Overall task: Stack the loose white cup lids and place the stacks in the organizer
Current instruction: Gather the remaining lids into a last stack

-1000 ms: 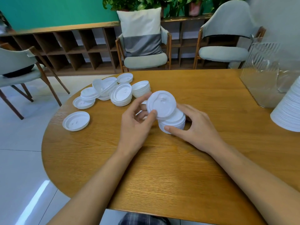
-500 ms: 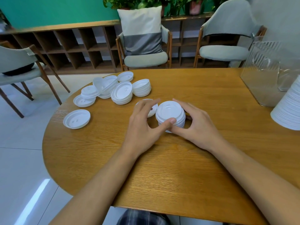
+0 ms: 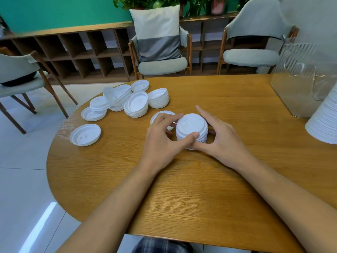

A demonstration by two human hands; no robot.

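Clasping lid stack (image 3: 191, 125) edges: left hand (image 3: 160, 141), right hand (image 3: 225, 141).

Two hands (image 3: 160, 143) (image 3: 224, 141), one held lid stack (image 3: 191, 126), three chairs (image 3: 16, 86) (image 3: 162, 64) (image 3: 251, 57).

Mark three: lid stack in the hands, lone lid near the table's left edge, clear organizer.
lid stack (image 3: 191, 125): head view, flat top of the uppermost lid.
lone lid (image 3: 85, 135): head view, its recessed centre.
clear organizer (image 3: 293, 84): head view, transparent side wall.

Green wall (image 3: 54, 10), wooden shelving (image 3: 76, 52), cushioned chairs (image 3: 162, 52), tiled floor (image 3: 20, 179).
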